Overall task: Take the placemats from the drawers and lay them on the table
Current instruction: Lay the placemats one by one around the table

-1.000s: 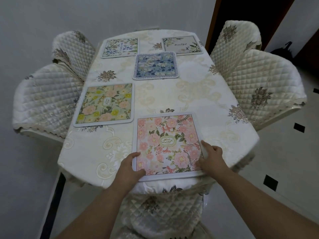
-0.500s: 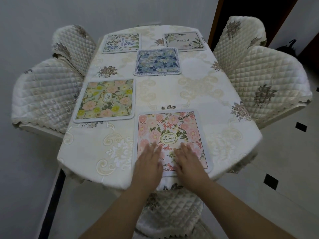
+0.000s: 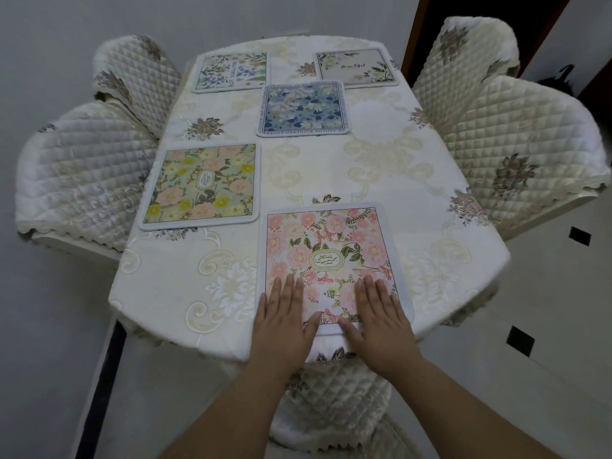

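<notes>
A: Near edge first. Left hand [image 3: 281, 321] and right hand [image 3: 376, 321] are laid flat, fingers spread, on the near end of the pink placemat [image 3: 328, 256]. Nothing is gripped. A second ago the mat's near corners were held by both hands; half a second ago the palms were pressed close together mid-mat. Now they are spread apart toward the mat's sides.

B: So the mat is released and is being smoothed?

A: Judged so. It is seen flat on the table [image 3: 185, 286], near edge just at the rim, above a quilted chair [image 3: 334, 392].

B: Farther out?

A: Yellow-green placemat [image 3: 200, 185] at left, blue placemat [image 3: 303, 109] mid-table, two pale placemats [image 3: 231, 71] and [image 3: 356, 67] at the far end. None is touched. Five are laid; the right side is left bare, so one more may be wanted. The drawers are not seen.
</notes>
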A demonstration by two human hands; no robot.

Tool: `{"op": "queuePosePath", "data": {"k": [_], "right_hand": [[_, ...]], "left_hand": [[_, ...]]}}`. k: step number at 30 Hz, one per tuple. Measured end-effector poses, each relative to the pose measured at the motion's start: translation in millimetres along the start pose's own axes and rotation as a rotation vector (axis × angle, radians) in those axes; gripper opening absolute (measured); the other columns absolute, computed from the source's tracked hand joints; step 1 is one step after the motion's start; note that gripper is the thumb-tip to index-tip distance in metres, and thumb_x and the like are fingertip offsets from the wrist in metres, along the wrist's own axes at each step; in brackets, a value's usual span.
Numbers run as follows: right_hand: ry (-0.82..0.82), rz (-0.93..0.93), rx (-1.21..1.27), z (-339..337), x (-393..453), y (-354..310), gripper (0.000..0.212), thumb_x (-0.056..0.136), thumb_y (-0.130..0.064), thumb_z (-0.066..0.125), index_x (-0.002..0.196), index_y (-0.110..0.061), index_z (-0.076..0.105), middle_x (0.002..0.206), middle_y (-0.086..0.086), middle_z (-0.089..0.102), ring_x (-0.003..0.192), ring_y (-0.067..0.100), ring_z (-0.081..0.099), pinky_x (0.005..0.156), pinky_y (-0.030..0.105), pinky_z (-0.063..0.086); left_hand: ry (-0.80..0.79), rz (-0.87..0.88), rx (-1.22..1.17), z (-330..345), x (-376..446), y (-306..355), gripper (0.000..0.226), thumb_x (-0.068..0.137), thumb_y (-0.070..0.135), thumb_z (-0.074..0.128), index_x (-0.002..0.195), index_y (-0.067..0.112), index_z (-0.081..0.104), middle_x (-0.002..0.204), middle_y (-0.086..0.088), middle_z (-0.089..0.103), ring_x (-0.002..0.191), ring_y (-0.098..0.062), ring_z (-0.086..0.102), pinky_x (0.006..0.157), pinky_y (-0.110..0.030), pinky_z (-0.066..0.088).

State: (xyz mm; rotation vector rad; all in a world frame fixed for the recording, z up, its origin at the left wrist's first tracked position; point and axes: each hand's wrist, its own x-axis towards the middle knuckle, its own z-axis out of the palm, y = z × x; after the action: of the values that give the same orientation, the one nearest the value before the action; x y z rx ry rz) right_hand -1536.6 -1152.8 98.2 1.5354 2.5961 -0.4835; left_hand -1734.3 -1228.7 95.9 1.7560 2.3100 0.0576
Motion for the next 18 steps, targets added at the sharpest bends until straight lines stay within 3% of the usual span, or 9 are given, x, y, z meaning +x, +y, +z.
{"op": "queuePosePath", "data": {"k": [12, 15, 18], "right_hand": [[-0.013, 0.081, 0.072, -4.4, -11.3, 27.1, 0.085, 0.092, -0.075, 0.001, 0.152, -0.024, -0.029, 0.160, -0.003, -0.034, 0.144, 0.011, -0.035, 0.120, 0.035, -0.016], [0.036, 0.122, 0.085, -16.2, -10.3, 19.2, 0.092, 0.093, -0.072, 0.026, 0.160, -0.017, -0.002, 0.167, 0.004, -0.010, 0.153, 0.018, -0.015, 0.123, 0.036, -0.009], [0.158, 0.094, 0.220, -33.7, 3.3, -0.8, 0.067, 0.088, -0.043, 0.056, 0.146, -0.013, 0.039, 0.160, 0.008, 0.028, 0.149, 0.024, 0.019, 0.123, 0.040, 0.016]], "left_hand": [[0.005, -0.040, -0.047, 1.7, -6.3, -21.9, 0.081, 0.101, 0.070, 0.009, 0.159, 0.022, -0.022, 0.165, 0.004, -0.031, 0.149, -0.011, -0.033, 0.123, -0.036, -0.017], [0.040, -0.090, -0.025, 2.4, -6.7, -13.2, 0.080, 0.101, 0.067, 0.008, 0.161, 0.021, -0.015, 0.167, -0.001, -0.024, 0.152, -0.016, -0.028, 0.121, -0.041, -0.022], [0.075, -0.083, -0.016, -0.5, 2.6, 0.9, 0.077, 0.100, 0.059, 0.004, 0.163, 0.016, -0.004, 0.170, -0.005, -0.013, 0.156, -0.023, -0.018, 0.123, -0.044, -0.018]]}}
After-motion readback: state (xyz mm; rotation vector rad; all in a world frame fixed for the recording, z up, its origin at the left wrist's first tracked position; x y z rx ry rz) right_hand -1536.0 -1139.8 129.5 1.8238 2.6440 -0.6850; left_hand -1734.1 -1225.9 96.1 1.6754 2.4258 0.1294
